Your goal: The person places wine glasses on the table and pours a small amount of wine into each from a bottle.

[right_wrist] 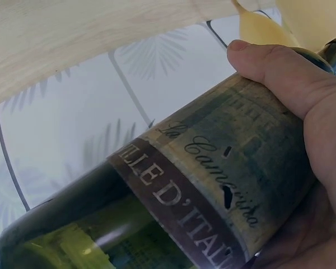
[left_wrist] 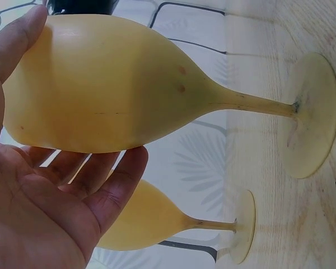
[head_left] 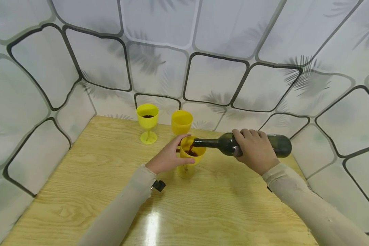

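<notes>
My right hand (head_left: 254, 150) grips a dark green wine bottle (head_left: 226, 143) round its labelled body, tipped almost level with its neck pointing left. The mouth lies over the rim of a yellow goblet (head_left: 200, 155), and a thin stream of dark red liquid (head_left: 191, 147) runs down into it. Some dark liquid shows inside the bowl. My left hand (head_left: 169, 155) holds that goblet by the bowl, thumb on the near side and fingers on the far side. In the left wrist view the goblet's foot (left_wrist: 313, 123) stands on the table.
Right behind the held goblet stands a second yellow goblet (head_left: 182, 123). To its left is a third goblet (head_left: 147, 118) with dark liquid in it. The wooden table (head_left: 80, 177) meets a patterned curtain (head_left: 160, 75) at the back and sides.
</notes>
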### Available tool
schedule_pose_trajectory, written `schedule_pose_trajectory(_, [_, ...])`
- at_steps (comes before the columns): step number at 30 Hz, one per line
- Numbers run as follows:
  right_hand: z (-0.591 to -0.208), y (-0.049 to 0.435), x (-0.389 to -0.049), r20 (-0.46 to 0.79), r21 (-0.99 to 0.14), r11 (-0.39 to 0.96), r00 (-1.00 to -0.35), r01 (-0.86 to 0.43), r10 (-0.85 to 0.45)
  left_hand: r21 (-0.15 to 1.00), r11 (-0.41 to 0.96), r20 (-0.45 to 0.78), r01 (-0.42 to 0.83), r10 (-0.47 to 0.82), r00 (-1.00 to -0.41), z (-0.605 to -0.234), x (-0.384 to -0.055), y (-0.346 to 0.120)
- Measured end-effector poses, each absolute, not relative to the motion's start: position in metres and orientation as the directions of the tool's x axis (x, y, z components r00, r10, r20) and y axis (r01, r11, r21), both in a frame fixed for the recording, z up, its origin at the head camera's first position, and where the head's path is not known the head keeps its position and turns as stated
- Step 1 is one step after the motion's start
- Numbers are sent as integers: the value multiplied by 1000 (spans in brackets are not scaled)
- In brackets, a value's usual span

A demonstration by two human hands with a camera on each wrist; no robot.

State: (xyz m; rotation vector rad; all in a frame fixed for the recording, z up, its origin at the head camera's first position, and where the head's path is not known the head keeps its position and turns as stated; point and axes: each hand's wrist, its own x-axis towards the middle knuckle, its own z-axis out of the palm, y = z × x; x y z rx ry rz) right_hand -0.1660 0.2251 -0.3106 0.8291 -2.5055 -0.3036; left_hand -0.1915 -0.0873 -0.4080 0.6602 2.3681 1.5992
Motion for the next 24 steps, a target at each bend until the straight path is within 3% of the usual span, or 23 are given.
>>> schedule_pose_trajectory(24, [-311, 227, -166, 375, 351, 792, -700, -500, -608, 916, 314, 78, 251, 473, -878, -407, -190, -88])
